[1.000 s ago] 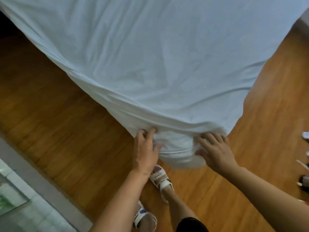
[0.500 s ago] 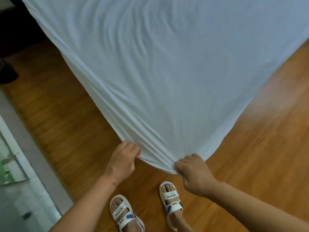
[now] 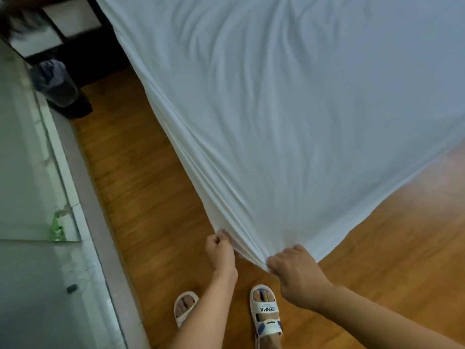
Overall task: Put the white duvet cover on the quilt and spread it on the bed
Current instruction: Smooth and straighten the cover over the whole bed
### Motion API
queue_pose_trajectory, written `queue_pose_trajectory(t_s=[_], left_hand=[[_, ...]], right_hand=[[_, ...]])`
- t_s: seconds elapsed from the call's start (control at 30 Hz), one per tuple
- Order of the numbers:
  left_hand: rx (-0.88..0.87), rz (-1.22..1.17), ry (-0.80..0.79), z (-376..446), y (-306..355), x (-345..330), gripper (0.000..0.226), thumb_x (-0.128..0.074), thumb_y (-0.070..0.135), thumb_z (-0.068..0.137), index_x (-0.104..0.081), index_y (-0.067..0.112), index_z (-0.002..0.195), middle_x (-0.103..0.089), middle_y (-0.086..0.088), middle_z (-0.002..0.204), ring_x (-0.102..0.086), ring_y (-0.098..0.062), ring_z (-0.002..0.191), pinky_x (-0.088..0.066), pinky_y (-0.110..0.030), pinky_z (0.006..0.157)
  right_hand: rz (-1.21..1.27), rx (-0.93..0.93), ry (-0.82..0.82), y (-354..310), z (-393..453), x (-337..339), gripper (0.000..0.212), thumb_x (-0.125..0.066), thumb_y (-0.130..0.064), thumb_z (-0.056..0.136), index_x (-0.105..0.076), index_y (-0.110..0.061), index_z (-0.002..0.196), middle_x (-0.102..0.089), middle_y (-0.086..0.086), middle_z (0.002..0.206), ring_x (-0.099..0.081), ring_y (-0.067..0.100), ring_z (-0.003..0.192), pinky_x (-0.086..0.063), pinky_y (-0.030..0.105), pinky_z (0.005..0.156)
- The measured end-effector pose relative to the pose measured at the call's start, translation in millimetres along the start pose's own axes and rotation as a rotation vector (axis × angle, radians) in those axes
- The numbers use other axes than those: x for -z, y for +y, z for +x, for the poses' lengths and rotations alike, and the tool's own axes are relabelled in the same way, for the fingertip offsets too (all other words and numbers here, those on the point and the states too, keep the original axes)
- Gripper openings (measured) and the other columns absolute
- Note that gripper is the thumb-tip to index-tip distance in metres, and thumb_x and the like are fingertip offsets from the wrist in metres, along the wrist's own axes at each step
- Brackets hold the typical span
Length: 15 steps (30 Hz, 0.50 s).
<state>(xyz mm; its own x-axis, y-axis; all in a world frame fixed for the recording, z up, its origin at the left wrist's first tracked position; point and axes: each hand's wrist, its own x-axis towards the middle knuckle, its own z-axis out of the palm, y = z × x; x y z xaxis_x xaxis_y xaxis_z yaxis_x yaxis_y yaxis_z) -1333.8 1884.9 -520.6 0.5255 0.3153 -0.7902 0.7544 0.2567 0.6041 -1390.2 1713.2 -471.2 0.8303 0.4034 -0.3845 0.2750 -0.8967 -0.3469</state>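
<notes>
While the white duvet cover (image 3: 289, 117) fills the upper and right parts of the frame, one corner of it is drawn down to a gathered point at the lower centre. The cloth is thin and soft, its surface marked by shallow ripples, and tight pleats run along its left edge, converging toward the held corner. The left hand (image 3: 221, 253) is seen at the lower centre, its fingers curled into a fist round the bunched edge of the fabric. The right hand (image 3: 297, 270) is placed just beside it, lower right of centre, with the fingers closed in a pinch on the very tip of the corner (the fabric is twisted into a narrow rope there). Both bare forearms reach up from the bottom edge.

Beneath the cover a wooden floor (image 3: 156, 197) of warm orange-brown planks, smooth and faintly glossy, is shown. Two white strapped sandals (image 3: 265, 311) with blue details are worn on the feet at the bottom centre, printed lettering being visible on the right one. Along the left side a pale grey ledge (image 3: 83, 197) with a straight edge is seen, and at the upper left a dark rounded bin (image 3: 57, 81) lined with a crumpled bag stands on the floor. Whether the quilt lies inside the cover cannot be told.
</notes>
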Motion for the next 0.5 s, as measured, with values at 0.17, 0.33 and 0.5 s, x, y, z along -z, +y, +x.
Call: queue_pose_trajectory(t_s=[0.17,0.33,0.5], left_hand=[[-0.067,-0.032,0.167,10,-13,20,0.018,-0.05,0.023,0.103,-0.06,0.011,0.093,-0.062,-0.011,0.088,-0.058,-0.025,0.078,-0.051,-0.041,0.07],[-0.018,0.176,0.215,21,-34,36,0.023,-0.049,0.02,0.104,-0.052,0.006,0.086,-0.063,-0.013,0.076,-0.06,-0.025,0.055,-0.052,-0.034,0.051],[0.078,0.383,0.161,71,-51,25,0.016,-0.053,0.018,0.1,-0.054,0.012,0.085,-0.067,-0.013,0.09,-0.061,-0.026,0.059,-0.056,-0.038,0.052]], right_hand=[[-0.03,-0.01,0.006,4,3,-10,0.011,-0.052,-0.025,0.061,-0.049,-0.029,0.071,-0.045,-0.013,0.062,-0.044,0.012,0.061,-0.045,0.032,0.068],[-0.146,-0.062,0.023,-4,7,-32,0.026,-0.073,-0.029,0.053,-0.055,-0.03,0.072,-0.052,-0.012,0.061,-0.05,0.015,0.057,-0.043,0.031,0.063],[-0.304,-0.12,0.005,-9,27,-69,0.043,-0.085,-0.013,0.038,-0.065,-0.019,0.075,-0.06,0.0,0.065,-0.058,0.026,0.059,-0.048,0.037,0.065]])
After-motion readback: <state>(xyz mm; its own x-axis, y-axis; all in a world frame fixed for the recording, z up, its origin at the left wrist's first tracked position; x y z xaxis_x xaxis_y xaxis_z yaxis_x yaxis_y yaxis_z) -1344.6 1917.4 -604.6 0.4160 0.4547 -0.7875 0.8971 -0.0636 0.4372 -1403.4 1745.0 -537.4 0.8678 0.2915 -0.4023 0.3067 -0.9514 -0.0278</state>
